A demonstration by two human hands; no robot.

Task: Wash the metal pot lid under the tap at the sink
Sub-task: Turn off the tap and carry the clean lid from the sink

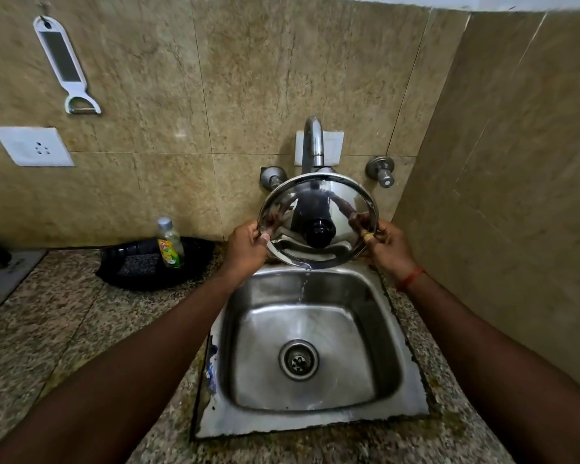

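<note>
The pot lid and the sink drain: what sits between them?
Head view: only a thin trickle of water falling from the pot lid, then bare sink basin.
</note>
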